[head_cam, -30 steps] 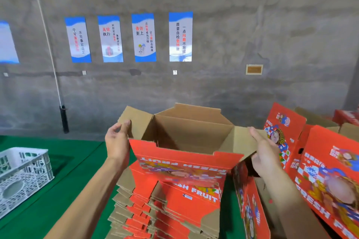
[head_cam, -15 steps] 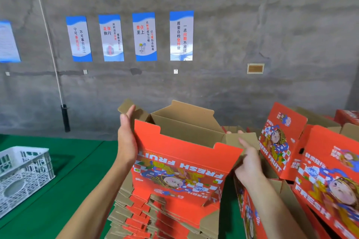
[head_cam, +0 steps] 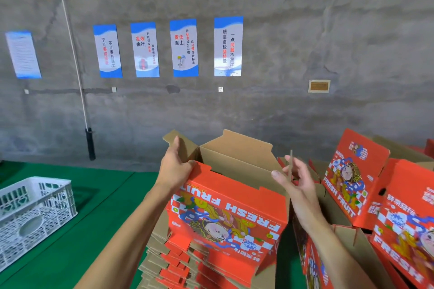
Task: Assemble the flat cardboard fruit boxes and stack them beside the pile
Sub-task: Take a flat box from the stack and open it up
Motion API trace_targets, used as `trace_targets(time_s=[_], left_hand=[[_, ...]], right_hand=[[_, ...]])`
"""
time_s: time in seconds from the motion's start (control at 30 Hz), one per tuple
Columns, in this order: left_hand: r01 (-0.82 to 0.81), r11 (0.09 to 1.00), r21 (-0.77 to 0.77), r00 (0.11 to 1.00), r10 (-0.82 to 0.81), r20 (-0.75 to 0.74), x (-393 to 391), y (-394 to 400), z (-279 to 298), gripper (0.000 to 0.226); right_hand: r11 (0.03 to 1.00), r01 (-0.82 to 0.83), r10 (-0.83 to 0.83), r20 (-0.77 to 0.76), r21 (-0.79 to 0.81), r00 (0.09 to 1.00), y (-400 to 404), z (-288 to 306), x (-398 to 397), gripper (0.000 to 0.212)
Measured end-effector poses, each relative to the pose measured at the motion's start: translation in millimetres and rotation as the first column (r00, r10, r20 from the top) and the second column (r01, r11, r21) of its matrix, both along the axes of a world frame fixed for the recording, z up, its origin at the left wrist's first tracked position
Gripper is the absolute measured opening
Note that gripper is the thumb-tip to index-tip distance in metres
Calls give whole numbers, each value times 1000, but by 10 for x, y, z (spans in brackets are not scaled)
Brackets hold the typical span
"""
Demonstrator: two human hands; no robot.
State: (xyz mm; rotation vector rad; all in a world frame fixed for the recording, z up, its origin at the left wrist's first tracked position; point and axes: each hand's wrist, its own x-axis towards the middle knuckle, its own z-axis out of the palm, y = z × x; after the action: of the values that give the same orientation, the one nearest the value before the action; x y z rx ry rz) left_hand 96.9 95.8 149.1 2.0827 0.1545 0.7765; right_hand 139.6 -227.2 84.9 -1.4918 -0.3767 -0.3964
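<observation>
Right hand (head_cam: pixel 296 177) has left the box (head_cam: pixel 231 209), fingers blurred; left hand (head_cam: pixel 175 166) grips it.

The box (head_cam: pixel 225 213) being folded hides its own floor, and its lower edge covers the top of the pile of flat boxes (head_cam: pixel 164 263), whose base runs off the bottom edge. The left hand (head_cam: pixel 175 169) covers the box's near left corner. The right hand (head_cam: pixel 294 178) is blurred, and so is the thin flap edge (head_cam: pixel 291 162) beside its fingers; whether they touch it cannot be told. The made-up boxes (head_cam: pixel 352 183) on the right are cut by the right edge. The white crate (head_cam: pixel 35 213) is cut by the left edge. Small print on the wall posters (head_cam: pixel 227 46) is unreadable.
</observation>
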Motion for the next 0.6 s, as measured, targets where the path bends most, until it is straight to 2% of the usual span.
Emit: trace_targets(time_s=[0.13, 0.23, 0.3, 0.33, 0.4, 0.47, 0.5, 0.53, 0.6], left_hand=[[4, 997, 82, 1000, -5, 21, 77, 11, -16, 90], [155, 956, 250, 962, -204, 183, 40, 23, -9, 84], [288, 890, 354, 921, -358, 151, -21, 1, 7, 78], [311, 866, 392, 924, -371, 88, -43, -13, 15, 73], [264, 837, 480, 953, -301, 2, -55, -12, 24, 59], [219, 837, 501, 969, -248, -9, -26, -9, 39, 39], [214, 847, 487, 969, -245, 0, -11, -24, 52, 32], [218, 859, 463, 968, -252, 11, 2, -42, 58, 29], [230, 872, 431, 960, -277, 47, 40, -63, 49, 28]], right_hand=[[986, 27, -14, 77, -162, 997, -6, 49, -24, 76], [959, -23, 56, 108, -284, 993, 49, -2, -13, 54], [939, 5, 50, 149, -345, 988, 70, -23, 39, 32], [931, 2, 55, 146, -365, 988, 64, -21, 66, 29], [924, -27, 81, 124, -382, 989, 40, 21, 94, 42], [931, -110, 156, 105, -347, 982, 19, 72, 102, 74], [930, -144, 186, 95, -337, 978, 16, 95, 100, 84], [920, -150, 195, 93, -363, 976, 15, 119, 91, 84], [865, -60, 149, 140, -498, 979, 40, 141, 93, 65]])
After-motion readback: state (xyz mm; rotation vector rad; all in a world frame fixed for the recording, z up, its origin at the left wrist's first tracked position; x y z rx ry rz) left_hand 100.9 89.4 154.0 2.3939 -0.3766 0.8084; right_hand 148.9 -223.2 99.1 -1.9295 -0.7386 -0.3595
